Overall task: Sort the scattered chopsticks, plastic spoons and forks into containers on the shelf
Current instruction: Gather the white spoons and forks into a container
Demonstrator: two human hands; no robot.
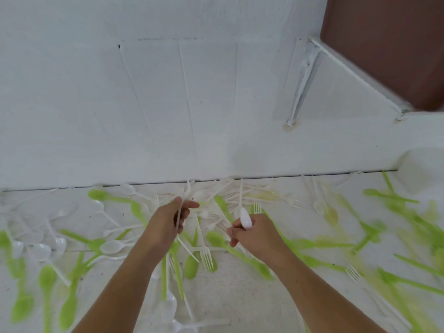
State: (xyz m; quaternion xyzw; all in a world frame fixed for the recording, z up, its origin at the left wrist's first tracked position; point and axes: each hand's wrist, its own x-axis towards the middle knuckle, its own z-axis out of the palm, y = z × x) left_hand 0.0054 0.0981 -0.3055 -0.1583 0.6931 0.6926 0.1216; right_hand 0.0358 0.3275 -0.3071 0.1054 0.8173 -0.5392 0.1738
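Remote inspection, head view, one moment.

Left hand (171,219): clenched round a thin bundle of white handles (187,192); the handles pass through the fist, stick out towards the wall (168,104) and out again below the wrist; I cannot tell whether they belong to spoons or forks.

Right hand (254,236): fingers curled, pinching a white spoon (246,218) at the bowl end; the bowl shows above the knuckles and the handle points away towards the wall; the two hands are near each other but apart.

Task items: plastic cutlery lies scattered over the white surface (240,296), thickest in a tangled heap just beyond the hands, against the foot of the wall; green spoons (191,265) lie between and beside the forearms, and more of them at far left; white spoons (113,246) lie left of the left arm; a white fork (207,259) rests tines-down-frame between the arms, touching a green spoon; further green and yellowish pieces lie to the right, too blurred to sort by kind; I cannot make out any chopsticks with certainty.

Surroundings: a white-painted bracket (301,85) is fixed to the wall at upper right; a brown panel (389,44) fills the top right corner.
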